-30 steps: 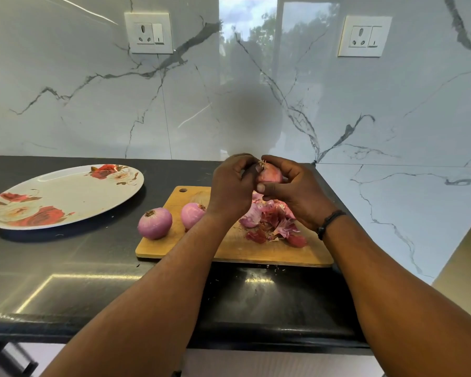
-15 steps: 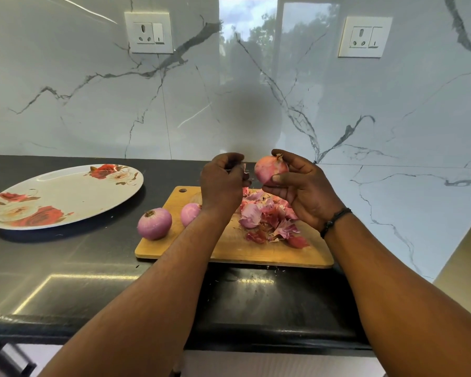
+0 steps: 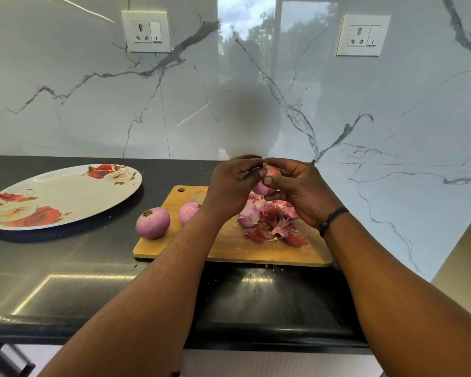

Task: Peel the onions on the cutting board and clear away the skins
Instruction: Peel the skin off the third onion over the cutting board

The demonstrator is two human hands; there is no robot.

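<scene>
While above the cutting board [image 3: 229,248], both hands' fingers [image 3: 279,163] curled around one onion [image 3: 268,180].

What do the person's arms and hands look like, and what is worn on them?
Both forearms are bare, with no sleeves in view. The right hand has a thin dark band around its wrist. The left hand and its wrist carry nothing: no glove, ring or watch shows.

Floral plate [image 3: 60,195] on black counter [image 3: 65,268]; two wall sockets [image 3: 146,31].
</scene>
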